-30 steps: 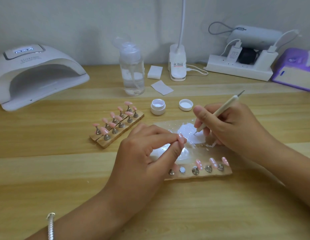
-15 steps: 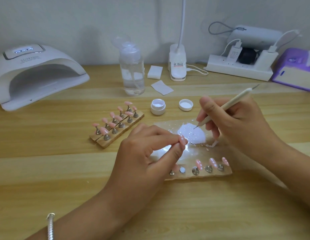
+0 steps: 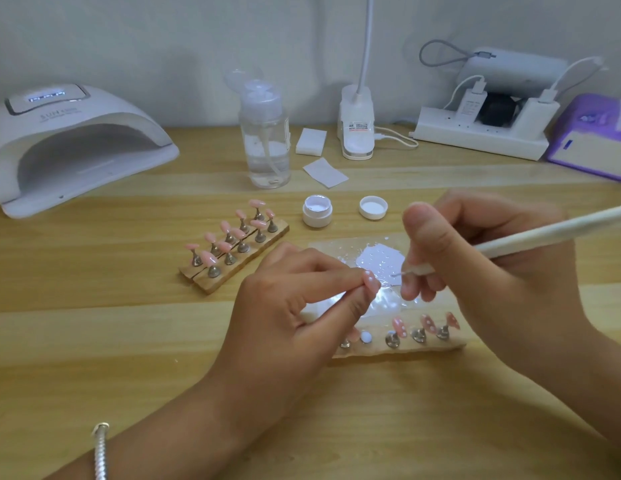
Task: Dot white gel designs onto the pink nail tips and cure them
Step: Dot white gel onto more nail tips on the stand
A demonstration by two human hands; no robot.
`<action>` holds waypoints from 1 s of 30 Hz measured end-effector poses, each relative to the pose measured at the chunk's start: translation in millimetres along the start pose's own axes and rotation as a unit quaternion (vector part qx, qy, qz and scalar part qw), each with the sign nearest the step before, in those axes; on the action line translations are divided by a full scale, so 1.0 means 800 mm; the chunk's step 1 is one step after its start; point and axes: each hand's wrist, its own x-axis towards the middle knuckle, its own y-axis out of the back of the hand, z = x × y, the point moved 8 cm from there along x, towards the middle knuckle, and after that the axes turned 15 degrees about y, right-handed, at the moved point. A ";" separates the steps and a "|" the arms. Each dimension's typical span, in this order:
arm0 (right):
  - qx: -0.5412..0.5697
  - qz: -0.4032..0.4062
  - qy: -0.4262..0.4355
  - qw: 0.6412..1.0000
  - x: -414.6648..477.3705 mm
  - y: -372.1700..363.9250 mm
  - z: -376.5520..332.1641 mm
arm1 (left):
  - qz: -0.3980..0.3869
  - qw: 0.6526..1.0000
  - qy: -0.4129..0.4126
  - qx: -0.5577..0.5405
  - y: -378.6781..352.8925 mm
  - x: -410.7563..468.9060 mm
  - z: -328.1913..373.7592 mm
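One pink nail tip (image 3: 371, 285) is pinched between the thumb and forefinger of the left hand (image 3: 295, 306), its face turned up and showing white dots. Just right of it hovers the metal point of the dotting stick (image 3: 544, 233), near the tip but apart from it. Under the point lies a clear sheet (image 3: 333, 247) smeared with a white gel patch (image 3: 380, 259).

The right hand (image 3: 475, 265) grips the stick like a pencil, thumb on top and the other fingers curled under. The shaft runs out past the right edge of the picture.

Nearer the person than both hands, a wooden strip (image 3: 406, 349) carries three dotted tips on metal stands; the left hand covers its left end. Left of the left hand, a wooden block (image 3: 233, 268) holds plain pink tips.

Beyond the hands stand an open gel jar (image 3: 317, 214) and its lid (image 3: 372, 207), with bare table (image 3: 129, 341) around them. The curing lamp (image 3: 70, 143) sits far left, its mouth open toward the table.

Half a second ago the point was higher over the patch and the shaft steeper. Now it is lower, closer to the tip, and the shaft lies flatter.
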 end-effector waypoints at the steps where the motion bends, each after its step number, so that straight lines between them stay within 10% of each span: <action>1: -0.001 -0.001 0.001 1.000 -0.001 -0.001 -0.001 | 0.000 1.000 0.000 0.000 0.000 0.000 0.001; 30: -0.020 -0.042 -0.004 0.999 -0.007 -0.013 0.004 | -0.006 0.999 -0.036 0.037 0.001 -0.002 0.011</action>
